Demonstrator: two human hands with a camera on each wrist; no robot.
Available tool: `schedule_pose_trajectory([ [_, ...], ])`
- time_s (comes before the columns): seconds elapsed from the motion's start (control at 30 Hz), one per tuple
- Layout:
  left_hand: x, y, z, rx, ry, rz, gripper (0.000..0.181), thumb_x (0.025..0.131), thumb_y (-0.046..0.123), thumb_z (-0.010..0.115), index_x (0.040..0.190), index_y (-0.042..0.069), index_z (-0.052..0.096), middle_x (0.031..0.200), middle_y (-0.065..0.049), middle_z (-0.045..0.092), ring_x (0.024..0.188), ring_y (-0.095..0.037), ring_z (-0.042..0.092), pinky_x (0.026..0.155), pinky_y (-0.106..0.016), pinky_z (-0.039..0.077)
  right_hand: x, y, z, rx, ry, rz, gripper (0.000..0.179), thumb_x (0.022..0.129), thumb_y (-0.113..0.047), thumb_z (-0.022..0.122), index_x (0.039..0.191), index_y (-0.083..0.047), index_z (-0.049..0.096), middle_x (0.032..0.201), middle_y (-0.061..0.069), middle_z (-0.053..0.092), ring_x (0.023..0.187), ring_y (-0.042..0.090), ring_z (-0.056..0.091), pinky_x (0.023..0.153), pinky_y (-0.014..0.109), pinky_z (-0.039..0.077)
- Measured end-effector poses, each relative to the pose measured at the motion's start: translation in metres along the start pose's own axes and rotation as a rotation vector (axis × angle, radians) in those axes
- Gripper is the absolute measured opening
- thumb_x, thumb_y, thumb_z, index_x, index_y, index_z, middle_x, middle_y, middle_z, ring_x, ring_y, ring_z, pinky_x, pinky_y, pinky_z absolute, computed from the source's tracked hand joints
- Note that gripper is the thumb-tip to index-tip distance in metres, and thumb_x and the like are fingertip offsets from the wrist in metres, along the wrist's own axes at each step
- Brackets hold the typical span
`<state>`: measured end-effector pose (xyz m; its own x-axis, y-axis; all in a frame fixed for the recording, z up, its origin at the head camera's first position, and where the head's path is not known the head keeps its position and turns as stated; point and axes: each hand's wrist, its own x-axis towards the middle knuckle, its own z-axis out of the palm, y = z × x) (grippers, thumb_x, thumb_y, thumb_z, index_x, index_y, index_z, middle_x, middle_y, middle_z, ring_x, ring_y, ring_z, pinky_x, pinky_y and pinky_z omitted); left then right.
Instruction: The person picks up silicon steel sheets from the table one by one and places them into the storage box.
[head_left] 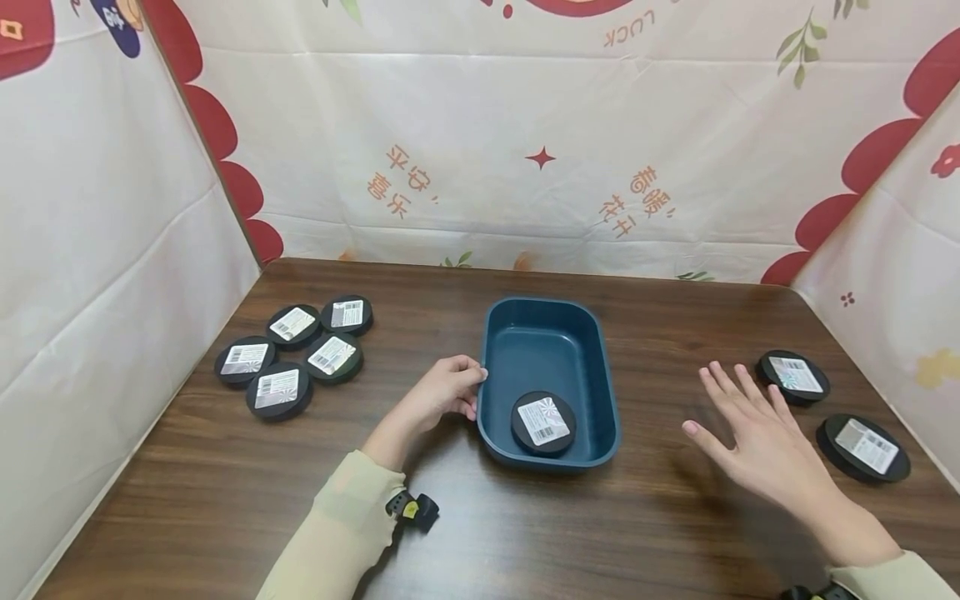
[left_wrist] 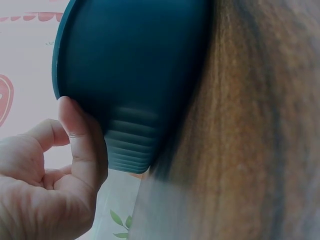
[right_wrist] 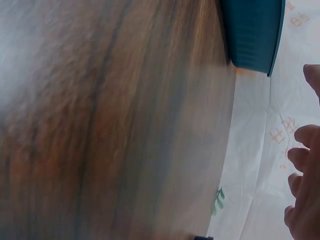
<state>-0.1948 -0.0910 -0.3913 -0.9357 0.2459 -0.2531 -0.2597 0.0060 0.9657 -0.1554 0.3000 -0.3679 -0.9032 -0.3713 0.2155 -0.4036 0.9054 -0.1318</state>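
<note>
My left hand [head_left: 442, 393] holds the left rim of a dark blue rectangular plastic container [head_left: 540, 358], fingers at its edge. In the left wrist view, a digit of that hand [left_wrist: 55, 175] presses against the container's outer wall just below the rim. Inside the container, near its front end, lies one flat black round disc [head_left: 543, 423] with a white barcode label. To the right, my right hand [head_left: 765, 442] hovers over the table, fingers spread and holding nothing. Just beyond its fingertips sits a labelled black disc [head_left: 793, 377], and another disc [head_left: 862, 448] lies beside it.
Several matching black discs [head_left: 279, 390] are grouped at the table's left. The brown wood-grain table [head_left: 480, 533] is bordered by white printed cloth [head_left: 480, 108] at the back and both sides.
</note>
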Motion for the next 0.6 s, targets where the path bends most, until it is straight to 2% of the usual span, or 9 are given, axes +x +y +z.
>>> schedule_pose_trajectory([
  [0.33, 0.000, -0.001, -0.001, 0.005, -0.013, 0.009, 0.020, 0.091, 0.008, 0.050, 0.100, -0.010, 0.048, 0.063, -0.005, 0.048, 0.047, -0.011, 0.048, 0.045, -0.021, 0.046, -0.007, 0.026, -0.011, -0.023, 0.002, 0.043, 0.078, 0.092, -0.043, 0.052, 0.150, -0.010, 0.011, 0.153, 0.018, 0.013, 0.141, 0.023, -0.011, 0.109, 0.051, -0.014],
  [0.6, 0.001, 0.000, -0.001, 0.003, -0.012, 0.014, 0.016, 0.092, 0.008, 0.050, 0.097, -0.008, 0.049, 0.063, -0.005, 0.048, 0.047, -0.011, 0.048, 0.045, -0.021, 0.047, -0.014, 0.041, -0.011, -0.022, -0.013, 0.107, 0.080, 0.092, -0.044, 0.052, 0.149, -0.004, 0.012, 0.151, 0.023, 0.010, 0.139, 0.033, -0.011, 0.106, 0.053, -0.018],
])
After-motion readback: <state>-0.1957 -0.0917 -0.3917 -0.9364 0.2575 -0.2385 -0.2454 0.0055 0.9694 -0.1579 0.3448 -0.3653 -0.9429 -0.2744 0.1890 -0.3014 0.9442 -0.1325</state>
